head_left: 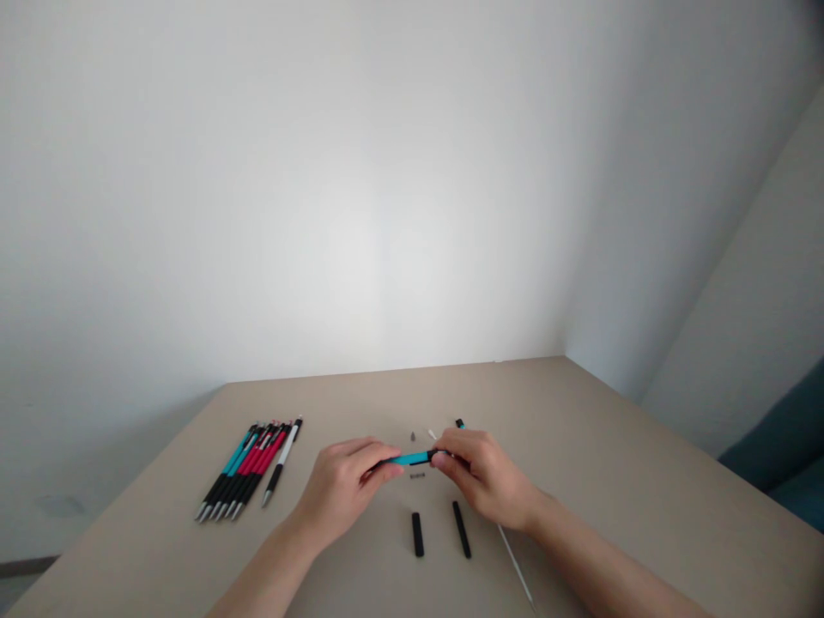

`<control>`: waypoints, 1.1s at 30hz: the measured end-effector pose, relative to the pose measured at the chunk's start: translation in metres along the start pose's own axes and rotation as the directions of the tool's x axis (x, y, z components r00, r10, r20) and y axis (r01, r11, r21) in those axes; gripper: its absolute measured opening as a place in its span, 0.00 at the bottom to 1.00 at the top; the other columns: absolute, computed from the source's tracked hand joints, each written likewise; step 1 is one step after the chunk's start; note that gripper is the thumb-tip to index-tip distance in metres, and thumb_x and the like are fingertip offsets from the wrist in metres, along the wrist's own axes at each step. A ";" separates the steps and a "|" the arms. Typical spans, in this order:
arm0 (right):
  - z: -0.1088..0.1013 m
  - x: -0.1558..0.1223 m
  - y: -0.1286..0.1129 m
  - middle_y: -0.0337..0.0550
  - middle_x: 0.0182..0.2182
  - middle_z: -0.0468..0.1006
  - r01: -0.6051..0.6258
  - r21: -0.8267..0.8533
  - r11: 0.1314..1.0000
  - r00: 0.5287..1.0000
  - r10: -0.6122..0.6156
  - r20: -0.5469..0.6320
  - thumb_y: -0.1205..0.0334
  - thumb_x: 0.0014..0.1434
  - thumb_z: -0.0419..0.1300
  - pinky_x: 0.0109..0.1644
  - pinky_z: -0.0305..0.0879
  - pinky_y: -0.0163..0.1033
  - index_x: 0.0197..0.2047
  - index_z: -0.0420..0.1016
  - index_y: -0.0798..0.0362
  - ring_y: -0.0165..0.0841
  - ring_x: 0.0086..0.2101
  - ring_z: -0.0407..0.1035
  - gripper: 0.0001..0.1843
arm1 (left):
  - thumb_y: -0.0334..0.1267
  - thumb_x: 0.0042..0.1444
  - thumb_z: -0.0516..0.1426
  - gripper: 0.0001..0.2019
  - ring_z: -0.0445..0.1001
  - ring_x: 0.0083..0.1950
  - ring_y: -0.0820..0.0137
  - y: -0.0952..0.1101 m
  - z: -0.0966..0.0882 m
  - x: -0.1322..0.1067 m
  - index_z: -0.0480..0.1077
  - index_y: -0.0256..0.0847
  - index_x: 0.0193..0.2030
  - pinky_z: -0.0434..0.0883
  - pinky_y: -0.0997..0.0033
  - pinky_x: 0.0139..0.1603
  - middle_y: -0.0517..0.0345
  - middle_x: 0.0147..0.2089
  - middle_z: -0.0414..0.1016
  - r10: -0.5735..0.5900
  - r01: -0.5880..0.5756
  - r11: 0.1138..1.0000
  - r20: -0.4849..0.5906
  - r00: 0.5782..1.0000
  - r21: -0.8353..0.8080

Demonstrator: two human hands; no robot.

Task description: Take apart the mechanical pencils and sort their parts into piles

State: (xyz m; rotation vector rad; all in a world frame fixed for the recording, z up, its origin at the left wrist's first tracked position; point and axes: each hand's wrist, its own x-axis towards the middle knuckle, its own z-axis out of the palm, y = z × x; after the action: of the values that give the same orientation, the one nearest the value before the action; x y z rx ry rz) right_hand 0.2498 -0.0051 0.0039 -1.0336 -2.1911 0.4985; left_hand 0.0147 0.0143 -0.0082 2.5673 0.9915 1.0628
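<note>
My left hand point(351, 476) is closed around one end of a turquoise pen barrel point(412, 459), held level just above the table. My right hand point(482, 476) pinches the barrel's black end, and its fingers partly hide that end. Below the hands lie a black sleeve point(418, 535) and a second, thinner black piece point(462, 530). A small spring point(417, 475) lies under the barrel, with a grey cone tip point(413, 437) beyond it. A thin white rod point(517, 569) sticks out from under my right forearm. Another turquoise piece with a black end point(459, 423) is mostly covered by my right hand.
At the left of the beige table point(386, 390) several turquoise and red pens point(241, 470) with black grips lie side by side. One white pen point(283, 459) lies just right of them. A white wall point(379, 189) stands behind the table, and dark blue cloth point(785, 438) hangs at the right.
</note>
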 end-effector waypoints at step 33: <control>0.001 0.001 0.015 0.32 0.16 0.53 -0.358 0.346 0.867 0.931 0.361 0.060 0.43 0.59 0.49 0.22 0.41 0.33 0.22 0.64 0.55 0.25 0.19 0.46 0.25 | 0.38 0.64 0.48 0.12 0.69 0.32 0.69 -0.010 -0.002 0.002 0.68 0.40 0.32 0.63 0.72 0.32 0.57 0.28 0.71 -0.037 0.055 0.976 -0.091 0.995 0.210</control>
State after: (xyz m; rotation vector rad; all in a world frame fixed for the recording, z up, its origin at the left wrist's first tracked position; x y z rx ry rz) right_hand 0.2562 0.0052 -0.0052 -1.2392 -1.8094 1.0151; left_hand 0.0093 0.0227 -0.0093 2.6676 1.2428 1.1207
